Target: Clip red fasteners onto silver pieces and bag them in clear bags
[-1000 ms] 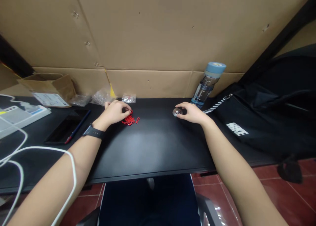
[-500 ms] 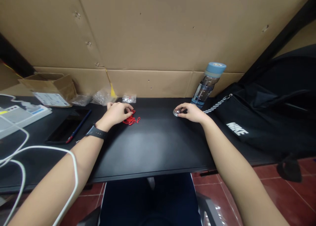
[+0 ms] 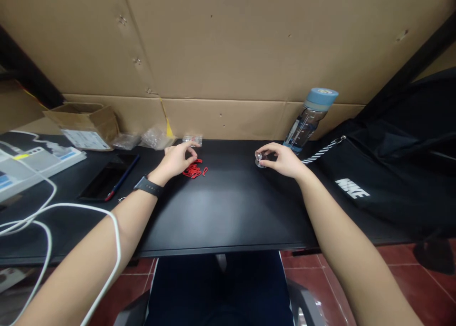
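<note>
My left hand (image 3: 178, 159), with a dark watch on its wrist, is at the small heap of red cord loops (image 3: 193, 171) on the black desk. Its thumb and a fingertip meet at the heap's upper edge, a bit of red cord beside them, while the index finger stretches out above. Farther right, my right hand (image 3: 280, 160) pinches a small shiny round piece (image 3: 259, 155) between thumb and fingers. Under that piece a round, shiny rim (image 3: 260, 164) shows against the desk. The fingers partly cover both, so their exact kind cannot be told.
A blue-capped water bottle (image 3: 307, 119) stands behind my right hand, beside a black bag (image 3: 377, 174). Along the back left lie clear plastic bags (image 3: 155, 138) and an open cardboard box (image 3: 89, 126). A black tablet (image 3: 103, 179), pen and white power strip (image 3: 39, 167) lie left; a white cable (image 3: 116, 231) crosses my left forearm.
The view has shifted slightly. My left index finger has straightened away from the thumb. My right hand has risen a little, showing more of the shiny round piece.
</note>
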### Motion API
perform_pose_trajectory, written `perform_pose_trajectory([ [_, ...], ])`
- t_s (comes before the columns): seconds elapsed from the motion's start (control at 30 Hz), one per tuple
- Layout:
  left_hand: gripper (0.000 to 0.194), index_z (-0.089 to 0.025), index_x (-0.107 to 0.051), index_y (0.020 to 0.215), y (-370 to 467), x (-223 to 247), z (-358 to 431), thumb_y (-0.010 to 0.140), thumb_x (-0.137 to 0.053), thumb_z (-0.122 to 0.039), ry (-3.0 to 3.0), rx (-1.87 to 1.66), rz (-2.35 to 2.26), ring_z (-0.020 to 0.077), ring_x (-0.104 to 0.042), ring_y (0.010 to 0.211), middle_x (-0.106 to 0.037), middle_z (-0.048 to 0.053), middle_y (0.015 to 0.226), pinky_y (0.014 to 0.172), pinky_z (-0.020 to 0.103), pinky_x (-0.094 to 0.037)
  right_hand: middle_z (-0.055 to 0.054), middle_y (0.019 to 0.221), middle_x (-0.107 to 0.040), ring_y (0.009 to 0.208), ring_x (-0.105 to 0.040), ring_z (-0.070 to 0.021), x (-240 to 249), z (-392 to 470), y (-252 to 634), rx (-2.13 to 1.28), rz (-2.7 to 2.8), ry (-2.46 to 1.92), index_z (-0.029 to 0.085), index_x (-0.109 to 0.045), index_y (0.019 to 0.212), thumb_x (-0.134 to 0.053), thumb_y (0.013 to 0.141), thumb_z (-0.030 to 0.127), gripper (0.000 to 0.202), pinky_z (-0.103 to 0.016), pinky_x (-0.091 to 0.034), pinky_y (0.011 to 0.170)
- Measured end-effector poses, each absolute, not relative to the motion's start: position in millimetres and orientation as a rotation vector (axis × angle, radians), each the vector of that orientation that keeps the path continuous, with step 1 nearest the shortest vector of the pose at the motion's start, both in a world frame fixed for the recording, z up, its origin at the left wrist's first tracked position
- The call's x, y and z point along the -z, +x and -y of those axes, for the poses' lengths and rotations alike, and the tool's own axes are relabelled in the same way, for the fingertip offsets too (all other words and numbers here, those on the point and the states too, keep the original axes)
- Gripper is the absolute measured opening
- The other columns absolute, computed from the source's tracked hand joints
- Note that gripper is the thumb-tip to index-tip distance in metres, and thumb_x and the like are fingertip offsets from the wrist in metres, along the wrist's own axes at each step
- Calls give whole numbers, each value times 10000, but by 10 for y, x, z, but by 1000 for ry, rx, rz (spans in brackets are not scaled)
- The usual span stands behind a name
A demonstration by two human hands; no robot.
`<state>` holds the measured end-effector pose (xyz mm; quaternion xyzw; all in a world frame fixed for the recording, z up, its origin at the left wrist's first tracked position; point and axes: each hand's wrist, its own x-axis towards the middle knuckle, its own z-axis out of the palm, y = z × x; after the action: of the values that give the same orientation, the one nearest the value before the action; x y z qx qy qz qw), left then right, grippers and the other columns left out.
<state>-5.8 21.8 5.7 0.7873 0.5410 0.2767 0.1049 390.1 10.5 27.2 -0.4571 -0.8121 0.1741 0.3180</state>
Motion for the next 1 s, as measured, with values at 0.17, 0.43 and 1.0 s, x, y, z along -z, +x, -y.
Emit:
perform_pose_trajectory([
  [0.17, 356, -298, -658, 1235, -20, -71, -188, 887, -650, -228, 2422, -817, -1626, 272, -704, 1100, -785, 18, 1130, 981, 413, -358, -78, 1164, -734, 980, -711, -237, -316, 0, 3717, -491, 2146, -1083, 247, -772, 1097, -807, 801, 309, 305, -417, -555, 933],
  [0.43, 213, -300, -769, 1032, -31, 14, -236, 877, -632, -251, 2466, -588, -1763, 304, -686, 1034, -810, 27, 990, 949, 463, -291, -81, 1152, -713, 1005, -700, -249, -318, 58, 3605, -508, 2194, -999, 250, -765, 1096, -800, 813, 292, 288, -425, -553, 942],
  [1.0, 204, -283, -699, 1094, 22, -47, -191, 921, -618, -213, 2451, -763, -1705, 278, -627, 1104, -786, 26, 1043, 904, 431, -304, -76, 1141, -716, 977, -698, -243, -311, 68, 3594, -512, 2230, -1022, 249, -747, 1108, -792, 812, 283, 301, -421, -551, 930],
])
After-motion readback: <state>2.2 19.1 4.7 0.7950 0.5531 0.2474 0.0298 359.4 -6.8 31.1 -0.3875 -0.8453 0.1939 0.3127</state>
